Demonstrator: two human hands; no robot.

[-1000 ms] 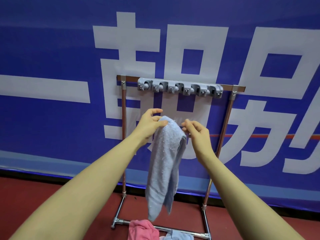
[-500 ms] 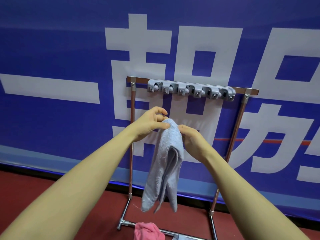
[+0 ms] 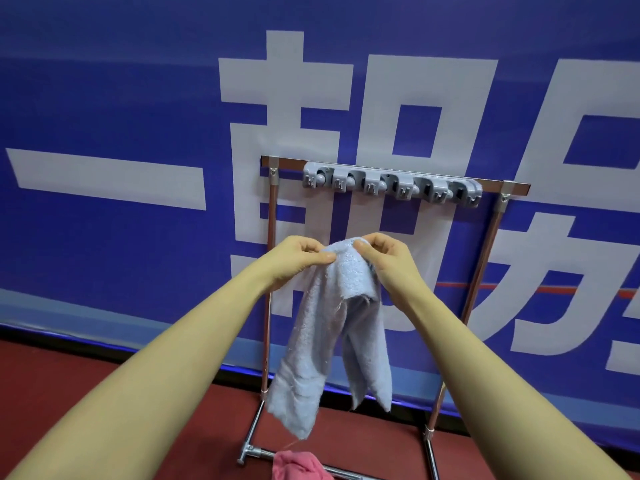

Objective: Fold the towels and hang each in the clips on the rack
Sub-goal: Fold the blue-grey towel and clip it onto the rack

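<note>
Both arms reach forward at chest height in front of the rack (image 3: 485, 258), a frame of copper-coloured posts with a chrome base standing on a dark red floor (image 3: 69, 382). The left hand (image 3: 298, 259) is closed in a pinch on the top fold of a pale blue towel (image 3: 332, 337), thumb pressed against the fingers over the cloth. The right hand (image 3: 384, 258) is closed too, thumb and fingertips gripping the same top edge just beside the left, so the two hands nearly meet over the bunched fold. The towel hangs straight down from that grip in two uneven layers: a wider front panel that drops to a ragged lower corner at the left, and a narrower strip behind it ending in a point at the right. It hangs clear of the floor, between the two posts, and well below the clips (image 3: 391, 183), a grey strip of holders fixed along the rack's top bar; none of them holds anything. The towel touches neither the clips nor the bar. At the bottom edge of the view a pink towel (image 3: 298, 465) lies crumpled on the rack's base rail, directly under the blue one, with a loose thread of the blue towel trailing toward it. Behind the rack hangs a blue banner (image 3: 104, 98) with large white characters.
</note>
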